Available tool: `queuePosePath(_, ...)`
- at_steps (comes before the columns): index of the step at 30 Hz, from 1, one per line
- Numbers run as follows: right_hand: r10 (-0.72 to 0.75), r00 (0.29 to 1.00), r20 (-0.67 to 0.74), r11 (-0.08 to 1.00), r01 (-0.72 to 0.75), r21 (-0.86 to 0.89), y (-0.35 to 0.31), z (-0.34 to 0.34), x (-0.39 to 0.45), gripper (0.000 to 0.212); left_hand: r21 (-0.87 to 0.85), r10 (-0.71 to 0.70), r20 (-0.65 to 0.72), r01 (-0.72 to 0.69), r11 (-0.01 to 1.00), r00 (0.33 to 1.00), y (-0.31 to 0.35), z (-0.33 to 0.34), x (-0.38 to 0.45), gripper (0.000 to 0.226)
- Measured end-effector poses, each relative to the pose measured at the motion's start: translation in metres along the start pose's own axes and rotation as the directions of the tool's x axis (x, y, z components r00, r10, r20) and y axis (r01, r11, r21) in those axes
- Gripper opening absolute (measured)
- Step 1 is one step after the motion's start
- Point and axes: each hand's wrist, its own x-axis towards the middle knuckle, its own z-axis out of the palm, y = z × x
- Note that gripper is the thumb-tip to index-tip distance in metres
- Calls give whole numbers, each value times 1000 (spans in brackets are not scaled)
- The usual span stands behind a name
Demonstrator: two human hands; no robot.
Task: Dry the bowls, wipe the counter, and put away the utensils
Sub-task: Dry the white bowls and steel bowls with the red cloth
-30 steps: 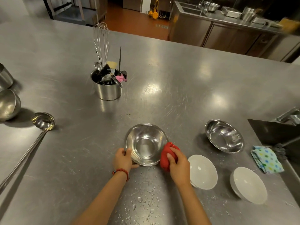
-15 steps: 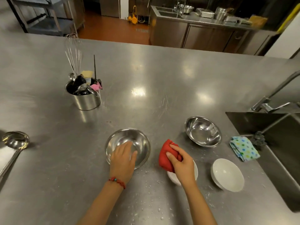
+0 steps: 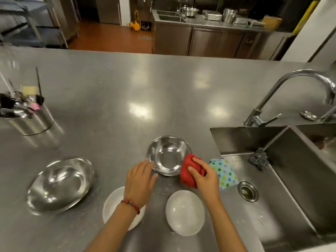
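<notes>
Steel counter [image 3: 163,91], one person's two bare hands at work. Left hand [image 3: 140,180]: fingers straight and relaxed, holding nothing, fingertips at the near left rim of a small steel bowl [image 3: 169,155]; whether they touch it cannot be told. Right hand [image 3: 205,177]: fingers curled round a bunched red cloth [image 3: 189,171], which sits against the near right rim of the same bowl. Larger steel bowl [image 3: 60,184]: on the counter well to the left, blurred. Two white bowls: one [image 3: 185,212] near the front between the forearms, one [image 3: 112,206] partly under the left wrist. Dotted cloth [image 3: 225,173]: just right of the red cloth, at the sink edge. Sink [image 3: 291,188] with tap [image 3: 291,84] at right; dark scrubber [image 3: 259,158] on its ledge. Steel pot of utensils [image 3: 27,115]: far left, upright.
</notes>
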Motion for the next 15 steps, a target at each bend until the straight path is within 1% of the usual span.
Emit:
queuePosePath(4, 38, 999, -14, 997, -39, -61, 17, -43, 52, 34, -66, -72, 3, 72, 995, 997, 41, 25, 26, 49)
queuePosePath(7, 54, 999, -1, 993, -54, -103, 29, -57, 91, 34, -39, -60, 18, 60, 997, 998, 55, 35, 45, 50)
queuePosePath(13, 97, 994, 50, 977, -86, -196, 51, -53, 164, 35, 72, -65, 37, 62, 995, 997, 60, 47, 79, 52)
queuePosePath(15, 107, 992, 60, 967, -89, -240, 57, -47, 183, 35, 78, -73, 38, 70, 995, 997, 58, 52, 85, 49)
